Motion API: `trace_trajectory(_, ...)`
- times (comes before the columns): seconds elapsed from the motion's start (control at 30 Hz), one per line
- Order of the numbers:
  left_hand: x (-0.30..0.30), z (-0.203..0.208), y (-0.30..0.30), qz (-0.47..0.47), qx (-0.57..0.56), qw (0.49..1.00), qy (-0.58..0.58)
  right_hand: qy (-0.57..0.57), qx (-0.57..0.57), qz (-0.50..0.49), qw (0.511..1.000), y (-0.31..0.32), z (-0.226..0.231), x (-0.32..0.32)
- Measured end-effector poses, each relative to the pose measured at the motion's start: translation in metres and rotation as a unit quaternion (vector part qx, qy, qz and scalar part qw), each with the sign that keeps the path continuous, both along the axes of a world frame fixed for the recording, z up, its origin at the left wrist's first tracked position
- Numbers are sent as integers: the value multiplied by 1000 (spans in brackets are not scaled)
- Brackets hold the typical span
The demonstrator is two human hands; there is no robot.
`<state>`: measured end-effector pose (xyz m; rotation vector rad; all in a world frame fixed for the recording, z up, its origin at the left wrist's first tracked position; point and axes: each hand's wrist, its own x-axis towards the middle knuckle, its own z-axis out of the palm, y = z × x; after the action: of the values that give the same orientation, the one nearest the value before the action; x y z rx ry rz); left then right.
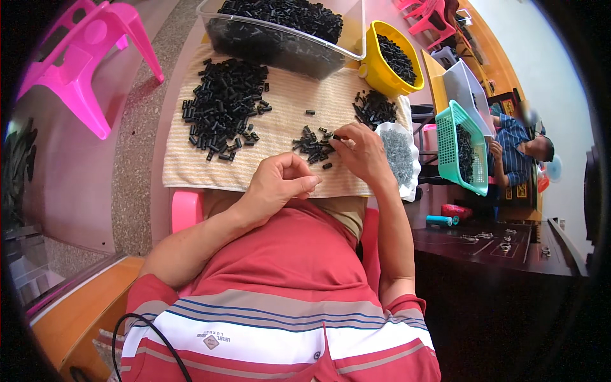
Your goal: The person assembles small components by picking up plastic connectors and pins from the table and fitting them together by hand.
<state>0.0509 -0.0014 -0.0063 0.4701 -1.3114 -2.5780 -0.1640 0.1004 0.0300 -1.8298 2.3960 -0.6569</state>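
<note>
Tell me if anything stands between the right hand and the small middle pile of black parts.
Nothing visible does: the right hand is at the right edge of the small pile, which lies on the striped towel.

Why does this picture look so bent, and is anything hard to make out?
Head view: a fisheye look, edges curving, corners black; the pale wall glares; the dark cabinet loses detail in its lower part; tightly packed black pieces partly blend together.

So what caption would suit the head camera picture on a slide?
Over a striped towel, the right hand is at a small cluster of black parts, the left hand close by.
</note>
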Motion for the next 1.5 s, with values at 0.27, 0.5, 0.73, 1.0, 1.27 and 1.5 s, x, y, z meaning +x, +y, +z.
trace_trajectory(0.27,0,0,0,-3,-1,1000,5,-14,1,6,1000,-3,2,6)
trace_trajectory(0.5,0,2,0,5,2,1000,5,30,21,44,998,-15,11,14)
trace_trajectory(0.73,-1,-2,0,12,11,1000,19,66,79,78,992,-26,16,30)
trace_trajectory(1.0,0,0,3,20,-2,1000,9,81,49,73,993,-25,15,33)
trace_trajectory(1.27,1,3,3,106,3,994,-13,72,53,118,989,-29,9,44)
trace_trajectory(1.5,0,4,2,156,11,988,-5,77,66,109,989,-29,6,48)
